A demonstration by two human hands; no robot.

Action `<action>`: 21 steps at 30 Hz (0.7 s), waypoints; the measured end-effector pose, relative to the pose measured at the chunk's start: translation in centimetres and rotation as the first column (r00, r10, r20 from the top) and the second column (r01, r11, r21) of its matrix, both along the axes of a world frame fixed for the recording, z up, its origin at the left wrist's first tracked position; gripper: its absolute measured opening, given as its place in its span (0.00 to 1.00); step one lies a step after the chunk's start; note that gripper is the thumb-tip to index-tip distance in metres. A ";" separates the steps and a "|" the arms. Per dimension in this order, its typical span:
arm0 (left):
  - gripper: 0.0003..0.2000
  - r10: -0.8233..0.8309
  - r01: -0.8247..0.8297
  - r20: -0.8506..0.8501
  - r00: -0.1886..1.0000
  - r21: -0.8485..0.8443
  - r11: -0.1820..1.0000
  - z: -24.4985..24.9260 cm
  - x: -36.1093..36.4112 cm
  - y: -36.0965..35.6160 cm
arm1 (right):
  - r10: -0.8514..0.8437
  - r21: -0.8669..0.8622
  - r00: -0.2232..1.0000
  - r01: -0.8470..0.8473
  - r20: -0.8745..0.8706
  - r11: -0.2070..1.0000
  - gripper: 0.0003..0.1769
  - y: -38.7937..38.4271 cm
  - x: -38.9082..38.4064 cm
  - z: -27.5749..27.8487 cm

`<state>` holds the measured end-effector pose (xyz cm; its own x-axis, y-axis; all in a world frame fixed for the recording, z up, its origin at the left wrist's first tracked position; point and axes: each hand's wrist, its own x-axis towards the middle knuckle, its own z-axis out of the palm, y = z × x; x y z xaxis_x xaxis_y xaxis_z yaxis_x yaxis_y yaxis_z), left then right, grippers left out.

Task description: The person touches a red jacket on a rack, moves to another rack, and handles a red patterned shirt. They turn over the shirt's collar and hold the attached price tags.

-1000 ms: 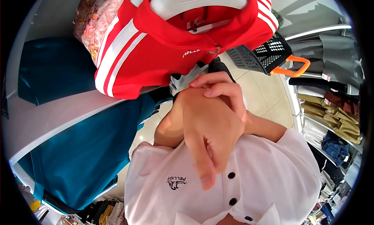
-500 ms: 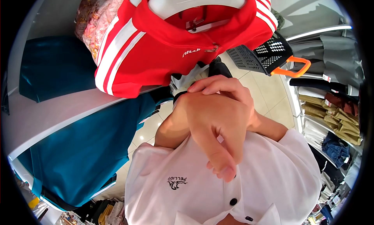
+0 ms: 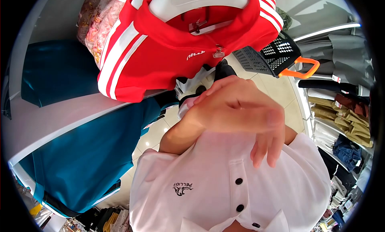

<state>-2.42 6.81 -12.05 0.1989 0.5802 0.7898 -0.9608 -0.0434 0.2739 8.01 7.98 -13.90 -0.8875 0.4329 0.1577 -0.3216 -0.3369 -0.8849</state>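
Observation:
My left hand (image 3: pixel 236 111) crosses in front of my chest with its back toward me. Its fingers hang bent downward and the thumb stands apart, blurred by motion; nothing shows in it. Behind it, my right hand (image 3: pixel 218 86) lies with its fingers over the left hand near the wrist, and most of that hand is hidden. Just beyond both hands is a red zip-neck top (image 3: pixel 160 67) with white sleeve stripes, on a white form (image 3: pixel 192 1). Beneath them is the white button-front shirt (image 3: pixel 192 163) that I wear.
Teal garments (image 3: pixel 88 147) drape over a pale display ledge (image 3: pixel 76 115) at left. A black perforated basket (image 3: pixel 276 53) with an orange handle (image 3: pixel 311 67) stands upper right. Folded clothes (image 3: pixel 341 115) fill wall shelves at right. Below lies a tiled floor (image 3: pixel 276 93).
My left hand has turned, its thumb swinging from pointing down to pointing right, and its fingers have come loose and hang down. My right hand has slipped further behind it.

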 end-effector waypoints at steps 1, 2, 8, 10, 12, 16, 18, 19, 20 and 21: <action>0.21 -0.012 0.013 0.014 1.000 -0.070 0.997 0.0 -0.1 -0.3 | 0.021 -0.015 1.000 -0.021 -0.012 1.000 0.20 0.3 0.4 -0.1; 0.22 -0.022 0.026 0.031 0.999 -0.140 0.990 0.1 -0.2 -0.6 | 0.040 -0.032 0.999 -0.041 -0.024 0.999 0.19 0.2 0.6 -0.1; 0.23 -0.158 0.071 -0.161 0.974 -0.444 0.893 2.2 -2.1 -1.2 | 0.105 -0.169 0.983 -0.130 -0.152 0.977 0.17 0.9 1.1 -1.9; 0.24 -0.158 0.040 -0.190 0.969 -0.510 0.859 2.4 -2.0 -1.3 | 0.092 -0.246 0.972 -0.145 -0.215 0.958 0.16 0.9 0.6 -2.9; 0.24 -0.160 0.013 -0.218 0.963 -0.553 0.833 2.5 -2.1 -1.2 | 0.057 -0.335 0.962 -0.149 -0.268 0.930 0.16 0.7 0.2 -4.0; 0.25 0.031 -0.221 -0.332 0.943 -0.551 0.804 2.6 -1.5 -1.2 | -0.062 -0.519 0.948 -0.116 -0.312 0.847 0.16 -0.2 -0.4 -5.8; 0.24 0.213 -0.414 -0.411 0.886 -0.499 0.761 2.4 -0.7 -1.0 | -0.126 -0.585 0.946 -0.076 -0.298 0.808 0.16 -0.9 -0.6 -6.4; 0.24 0.312 -0.515 -0.448 0.838 -0.461 0.722 2.2 -0.3 -0.8 | -0.160 -0.616 0.944 -0.055 -0.288 0.786 0.16 -1.1 -0.7 -6.7; 0.24 0.406 -0.610 -0.480 0.778 -0.419 0.673 2.0 0.1 -0.6 | -0.184 -0.637 0.943 -0.037 -0.277 0.770 0.16 -1.3 -0.8 -7.0; 0.23 0.494 -0.697 -0.507 0.706 -0.374 0.613 1.8 0.4 -0.5 | -0.202 -0.651 0.944 -0.018 -0.262 0.759 0.16 -1.4 -0.9 -7.1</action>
<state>-1.98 6.30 -10.27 -0.1639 0.9411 0.2958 -0.6137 -0.3320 0.7163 7.13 6.59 -21.00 -0.7932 0.6057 0.0634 -0.5900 -0.7385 -0.3264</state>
